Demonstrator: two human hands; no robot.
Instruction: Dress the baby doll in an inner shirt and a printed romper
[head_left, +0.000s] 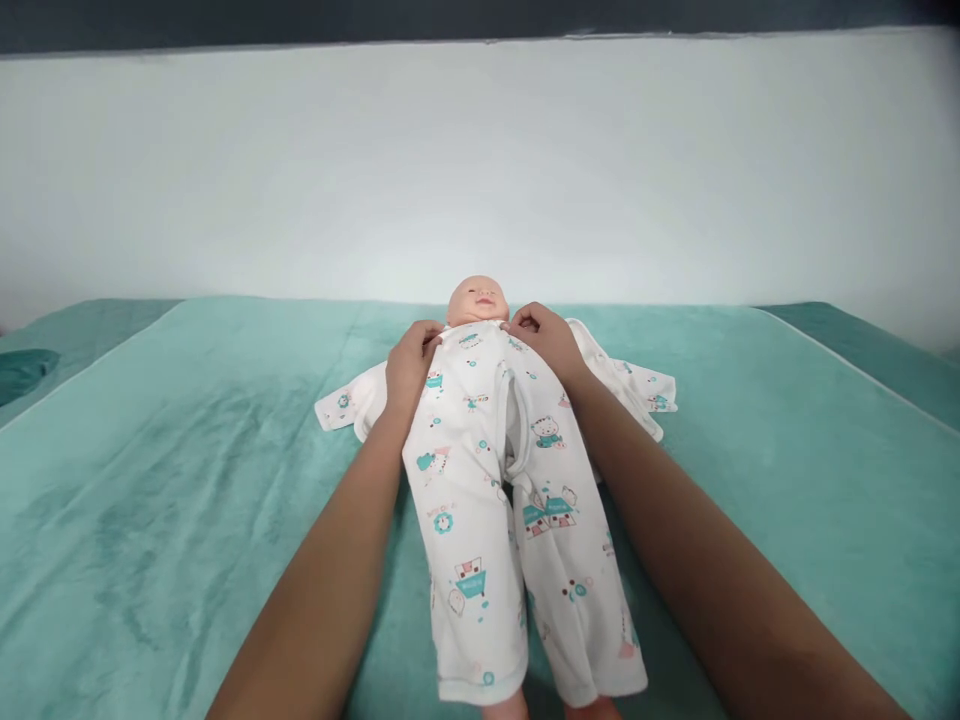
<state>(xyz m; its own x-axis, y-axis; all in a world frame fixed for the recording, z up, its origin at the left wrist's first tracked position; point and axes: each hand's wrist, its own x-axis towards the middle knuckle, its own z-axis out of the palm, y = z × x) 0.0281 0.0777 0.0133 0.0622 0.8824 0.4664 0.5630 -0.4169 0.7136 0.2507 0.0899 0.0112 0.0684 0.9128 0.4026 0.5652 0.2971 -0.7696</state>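
Observation:
A baby doll (478, 298) lies on its back in the middle of a teal blanket (187, 470), head away from me. It wears a white romper (487, 520) printed with small teal and pink pictures, open down the front. My left hand (410, 365) is closed on the romper's fabric at the doll's left-side shoulder. My right hand (545, 338) pinches the romper's edge by the doll's neck on the other side. Both forearms run alongside the doll's body. The doll's feet show at the bottom edge.
The romper's sleeves (645, 392) spread out flat to either side. A white wall (480, 170) rises behind the bed. A dark teal cloth (22, 370) lies at the far left edge.

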